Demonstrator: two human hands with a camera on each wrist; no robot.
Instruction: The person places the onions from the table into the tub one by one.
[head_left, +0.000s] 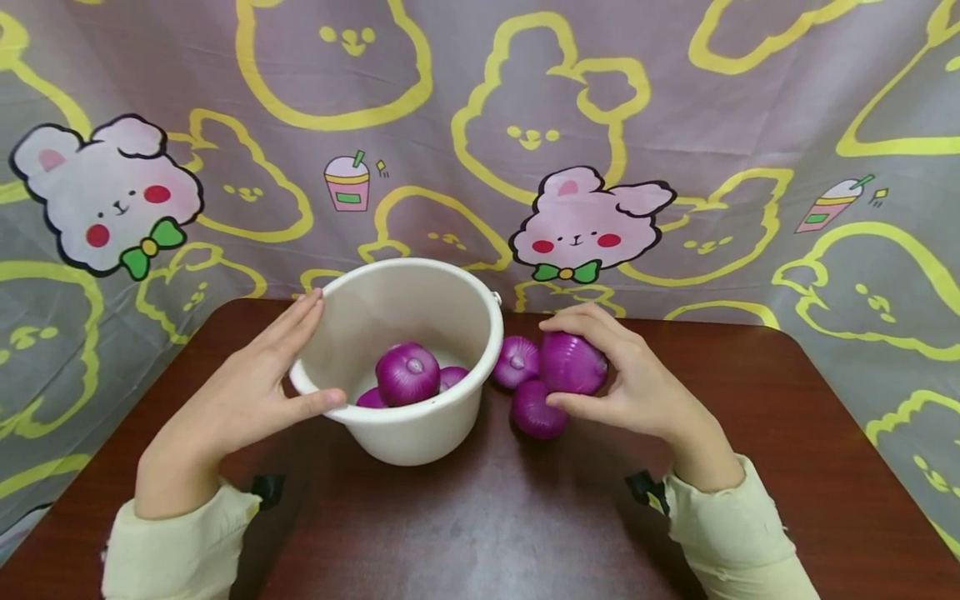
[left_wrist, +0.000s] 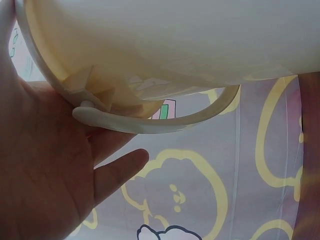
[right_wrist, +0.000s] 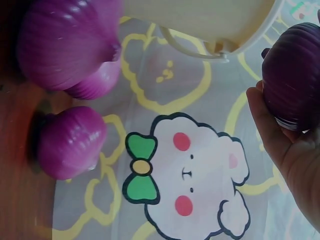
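While my left hand (head_left: 255,383) rests against the side of the white bucket (head_left: 416,437), its fingers (head_left: 294,323) lie straight and spread along the rim, not clenched, with the thumb set on the near part of that rim. From the left wrist I see the handle (left_wrist: 150,125) hanging down outside the bucket, its pivot right by my palm.

Over on the other side, my right hand (head_left: 637,383) has a purple onion (head_left: 573,364) in its grasp, fingers curled across the far side and thumb on the near side; the right wrist view shows it raised clear of the dark brown bench (head_left: 450,533). Three loose onions lie on the bench: a near onion (head_left: 538,414), a far onion (head_left: 517,362) just beside the bucket, and a third onion (right_wrist: 72,142) that I make out only from the right wrist. I cannot tell whether the far onion touches the bucket.

Inside the bucket I count at least three more: a top onion (head_left: 401,379) shows in full, one to its right is partly covered by it, and one low on its left is mostly hidden.

Pale sleeves (head_left: 176,546) cover both forearms. Behind the bench hangs a grey cloth (head_left: 697,117) printed with yellow outlines, pink cups and rabbit faces.
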